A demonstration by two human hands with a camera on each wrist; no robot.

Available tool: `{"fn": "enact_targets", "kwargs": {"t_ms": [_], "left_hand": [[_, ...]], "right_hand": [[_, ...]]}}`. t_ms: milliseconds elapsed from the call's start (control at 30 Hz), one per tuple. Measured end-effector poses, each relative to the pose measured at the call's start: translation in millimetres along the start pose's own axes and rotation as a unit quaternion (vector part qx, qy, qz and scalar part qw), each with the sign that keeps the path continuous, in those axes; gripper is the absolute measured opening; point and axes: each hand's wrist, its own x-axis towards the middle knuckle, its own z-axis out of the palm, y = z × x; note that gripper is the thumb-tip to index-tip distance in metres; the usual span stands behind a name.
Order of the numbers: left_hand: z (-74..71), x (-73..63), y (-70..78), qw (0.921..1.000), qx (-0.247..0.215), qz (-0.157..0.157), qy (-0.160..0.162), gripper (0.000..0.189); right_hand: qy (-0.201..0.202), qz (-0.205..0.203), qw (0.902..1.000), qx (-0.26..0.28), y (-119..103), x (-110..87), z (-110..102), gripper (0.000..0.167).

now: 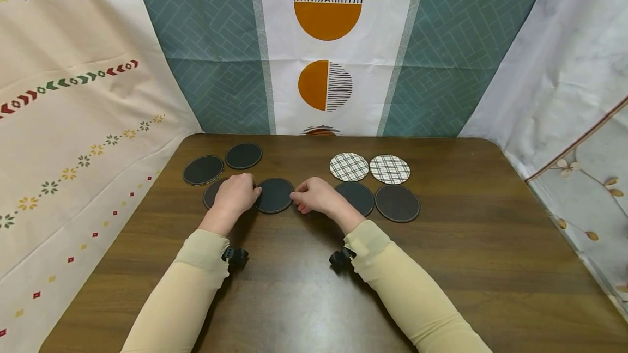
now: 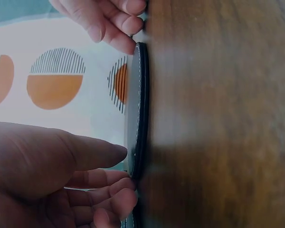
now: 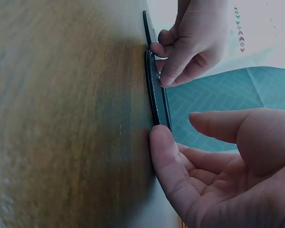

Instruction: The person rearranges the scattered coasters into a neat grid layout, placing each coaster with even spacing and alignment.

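Observation:
A dark round coaster [image 1: 275, 195] with pale edge stitching lies between both hands on the table. My left hand [image 1: 236, 195] pinches its left edge, thumb over the top face and curled fingers at the rim. At the opposite edge, my right hand [image 1: 316, 196] touches the rim with a fingertip. In the right wrist view, the right thumb [image 3: 213, 126] stands apart from the coaster, raised above it. Another dark coaster [image 1: 211, 194] is partly hidden behind the left hand. Just beyond the right hand lies a further dark coaster [image 1: 357, 198], partly covered by that wrist.
Two dark coasters, one left [image 1: 203, 170] and one beside it [image 1: 243, 156], lie at the back left. Two white coasters with black crossed lines [image 1: 349, 166] sit back right, above a dark coaster [image 1: 397, 203]. Printed cloths [image 1: 211, 42] hang behind the wooden table [image 1: 289, 287].

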Motion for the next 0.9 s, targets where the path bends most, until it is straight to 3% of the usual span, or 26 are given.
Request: {"fn": "enact_targets", "kwargs": {"t_ms": [267,367,400,500,767,900], "left_hand": [[3.5,2.5,-1.7,1.0000,0.000,-0.001,0.003,0.026],[-2.5,-3.5,3.4,1.0000,-0.007,0.002,-0.001,0.026],[-11.4,-12.2,12.3,1.0000,-0.008,-0.002,-0.004,0.025],[-12.2,-10.7,10.7,0.9997,-0.020,-0.001,-0.010,0.022],[17.6,27.4,-28.9,0.9988,-0.038,0.028,0.012,0.030],[20.2,32.3,-35.3,0.9982,-0.051,0.029,0.012,0.040]], "right_hand": [[0.001,-0.002,0.9999,-0.013,0,0.3,1,0.034],[-0.002,-0.002,1.0000,-0.006,0,-0.4,1,0.036],[-0.003,-0.002,1.0000,-0.002,0,-0.8,1,0.037],[-0.009,-0.001,0.9999,0.012,1,-1.0,1,0.039],[-0.026,0.008,0.9979,0.059,2,-0.4,-1,0.042],[-0.025,0.011,0.9969,0.073,0,-1.6,-1,0.045]]}}
